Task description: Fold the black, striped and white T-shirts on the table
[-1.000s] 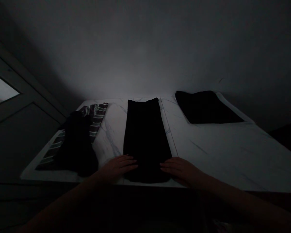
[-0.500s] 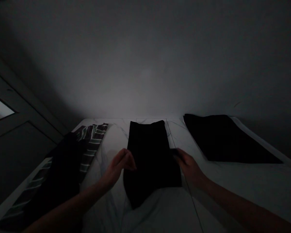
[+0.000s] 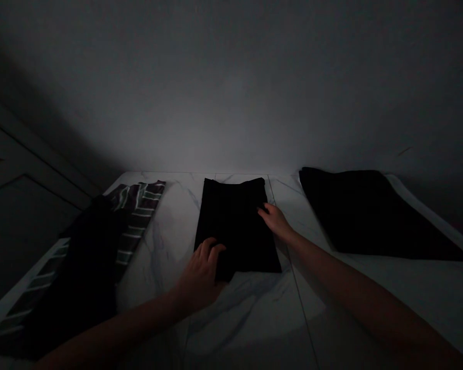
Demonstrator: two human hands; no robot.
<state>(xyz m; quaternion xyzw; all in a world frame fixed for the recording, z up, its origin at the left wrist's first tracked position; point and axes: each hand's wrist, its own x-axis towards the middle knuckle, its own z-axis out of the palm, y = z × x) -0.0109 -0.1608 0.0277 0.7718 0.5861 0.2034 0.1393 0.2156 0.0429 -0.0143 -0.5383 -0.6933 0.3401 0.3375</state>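
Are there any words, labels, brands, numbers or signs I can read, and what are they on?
None: no writing shows on the middle black cloth, the right-hand black cloth, the striped cloth, the dark cloth over it or the wall. It's very dark, so small labels could be hidden.

The black cloth point(image 3: 237, 218) under the fingers point(image 3: 206, 250) looks soft and dull. Left of the fingers, the striped cloth point(image 3: 142, 210) looks dull too, and so does the dark cloth point(image 3: 87, 267) on top of it. Right of the fingers, the wide cloth point(image 3: 370, 218) is just as dull. Around the fingers, the table point(image 3: 258, 313) looks smooth, like marble. Past the fingers, the wall point(image 3: 231, 103) looks matt, like paint.
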